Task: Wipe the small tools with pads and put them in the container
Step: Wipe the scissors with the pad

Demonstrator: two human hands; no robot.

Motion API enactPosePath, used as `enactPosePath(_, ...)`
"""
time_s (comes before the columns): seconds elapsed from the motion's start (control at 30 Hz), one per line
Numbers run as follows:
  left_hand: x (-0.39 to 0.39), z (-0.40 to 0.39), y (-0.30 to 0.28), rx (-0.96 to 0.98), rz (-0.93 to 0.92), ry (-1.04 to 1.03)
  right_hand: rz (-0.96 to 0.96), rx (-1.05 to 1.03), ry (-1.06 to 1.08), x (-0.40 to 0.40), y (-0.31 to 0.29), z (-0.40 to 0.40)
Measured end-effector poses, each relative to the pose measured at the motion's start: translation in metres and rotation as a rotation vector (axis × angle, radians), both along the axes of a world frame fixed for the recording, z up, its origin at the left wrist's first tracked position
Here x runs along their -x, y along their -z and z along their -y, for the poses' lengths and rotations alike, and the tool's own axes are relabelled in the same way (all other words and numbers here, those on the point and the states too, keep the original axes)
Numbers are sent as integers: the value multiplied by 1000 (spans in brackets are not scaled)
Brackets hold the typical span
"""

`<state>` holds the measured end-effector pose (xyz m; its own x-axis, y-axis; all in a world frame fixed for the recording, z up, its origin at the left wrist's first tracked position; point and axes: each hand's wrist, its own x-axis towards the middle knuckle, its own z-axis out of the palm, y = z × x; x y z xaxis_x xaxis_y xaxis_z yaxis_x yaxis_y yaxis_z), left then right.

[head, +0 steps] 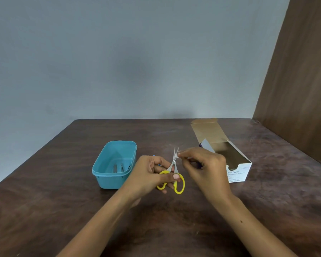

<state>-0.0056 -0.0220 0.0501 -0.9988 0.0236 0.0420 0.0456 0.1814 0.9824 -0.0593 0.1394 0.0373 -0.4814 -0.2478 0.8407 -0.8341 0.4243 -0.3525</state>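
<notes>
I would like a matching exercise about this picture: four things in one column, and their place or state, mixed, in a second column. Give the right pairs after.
Things:
1. scissors
2. blue container
3. swab box
4. pad

Places or states:
a. lies open on the table's right side
b. pinched by the right hand at the blades
c. held by the left hand, blades slightly apart
d. stands left of the hands

Pairs: 1-c, 2-d, 3-a, 4-b

Container (114, 165) left on table (63, 210), scissors (173, 171) just right of it; box (230, 156) farther right
</notes>
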Motion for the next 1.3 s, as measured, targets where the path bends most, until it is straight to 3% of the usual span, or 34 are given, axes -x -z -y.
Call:
enactPosePath(0.1, 0, 3, -1, 22, -11, -24, -43, -101, -14, -2, 0, 0)
enactPosePath(0.23, 0, 3, -3, 38, -2, -20, -91, -22, 86, 0, -2, -4)
enactPosePath(0.33, -1, 1, -4, 38, -9, -16, -78, 19, 109, 1, -3, -7)
enactPosePath(0.57, 0, 5, -2, 66, -26, -50, -1, -123, 25, -4, 2, 0)
enactPosePath(0.73, 0, 5, -2, 113, -50, -49, 213, 190, 23, -3, -4, -1)
enactPosePath(0.93, 1, 4, -1, 177, -80, -73, 531, 322, -134, -5, -10, -1)
enactPosePath(1.17, -1, 6, -4, 230, -135, -45, 527, 381, -88, -1, -11, -2)
enactPosePath(1.3, -1, 7, -5, 269, -156, -50, 590, 321, -193, -7, -12, 1)
